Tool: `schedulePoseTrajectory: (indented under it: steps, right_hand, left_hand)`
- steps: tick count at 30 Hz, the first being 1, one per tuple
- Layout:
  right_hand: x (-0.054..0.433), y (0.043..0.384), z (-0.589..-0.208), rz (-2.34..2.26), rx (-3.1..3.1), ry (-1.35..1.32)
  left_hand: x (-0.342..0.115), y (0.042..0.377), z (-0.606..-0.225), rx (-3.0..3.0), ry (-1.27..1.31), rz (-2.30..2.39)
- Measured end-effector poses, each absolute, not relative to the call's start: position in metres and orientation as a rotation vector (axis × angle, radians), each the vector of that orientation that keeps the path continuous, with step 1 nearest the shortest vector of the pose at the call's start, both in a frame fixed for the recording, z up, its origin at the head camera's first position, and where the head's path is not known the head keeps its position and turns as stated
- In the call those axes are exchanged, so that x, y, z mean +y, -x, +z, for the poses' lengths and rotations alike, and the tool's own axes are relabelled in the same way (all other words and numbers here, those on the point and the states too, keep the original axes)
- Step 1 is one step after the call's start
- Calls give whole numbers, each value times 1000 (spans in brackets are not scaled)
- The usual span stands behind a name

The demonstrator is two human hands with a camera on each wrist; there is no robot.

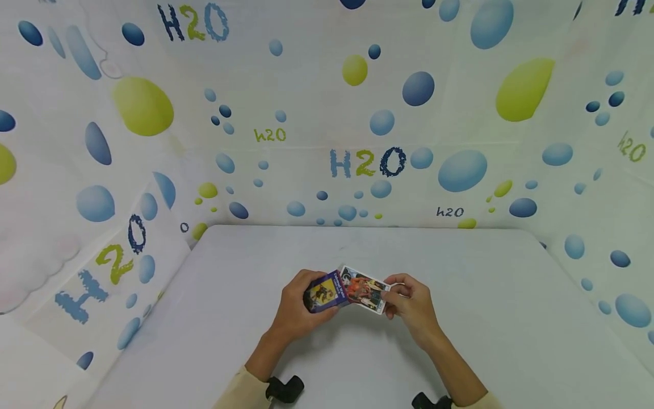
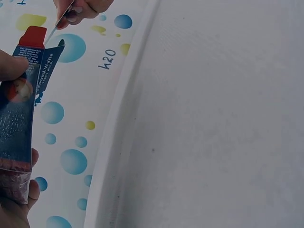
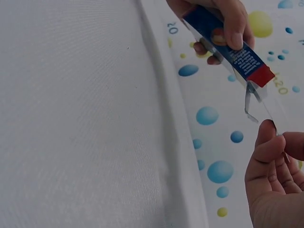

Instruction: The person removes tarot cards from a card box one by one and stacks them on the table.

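Near the middle of the table, my left hand [image 1: 295, 311] grips a dark blue card box [image 1: 324, 292] with a yellow picture on its front. In the left wrist view the box's lettered lid flap [image 2: 51, 67] and red side flap [image 2: 33, 37] stand open at its end. My right hand [image 1: 415, 309] pinches a white-bordered picture card [image 1: 361, 288] by its outer end, between thumb and fingers. The card's other end meets the open end of the box. Edge-on in the left wrist view, the card [image 2: 61, 18] looks thin. Clear wrap [image 2: 14, 185] covers the box's lower end.
A white table [image 1: 214, 318] lies beneath both hands. Behind it hangs a white cloth [image 1: 306, 74] printed with blue and green drops, which also runs along the left and right sides. A black strap device [image 1: 285, 389] sits at the left wrist, another [image 1: 431, 401] at the right.
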State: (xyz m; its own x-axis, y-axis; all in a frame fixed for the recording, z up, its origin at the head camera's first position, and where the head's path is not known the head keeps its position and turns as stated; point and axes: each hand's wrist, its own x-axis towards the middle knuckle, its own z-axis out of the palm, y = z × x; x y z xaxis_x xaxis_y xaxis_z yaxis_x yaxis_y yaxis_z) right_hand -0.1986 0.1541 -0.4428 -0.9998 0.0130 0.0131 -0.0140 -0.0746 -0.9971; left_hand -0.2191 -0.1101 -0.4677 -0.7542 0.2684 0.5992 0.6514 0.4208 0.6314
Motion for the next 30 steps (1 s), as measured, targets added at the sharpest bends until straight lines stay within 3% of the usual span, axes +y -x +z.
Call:
schedulePoseTrajectory:
  steps: [30]
  right_hand:
    - [151,195,-443,2068,-2354,-127]
  left_hand:
    - [-113,217,-464,-2380,947,-1253]
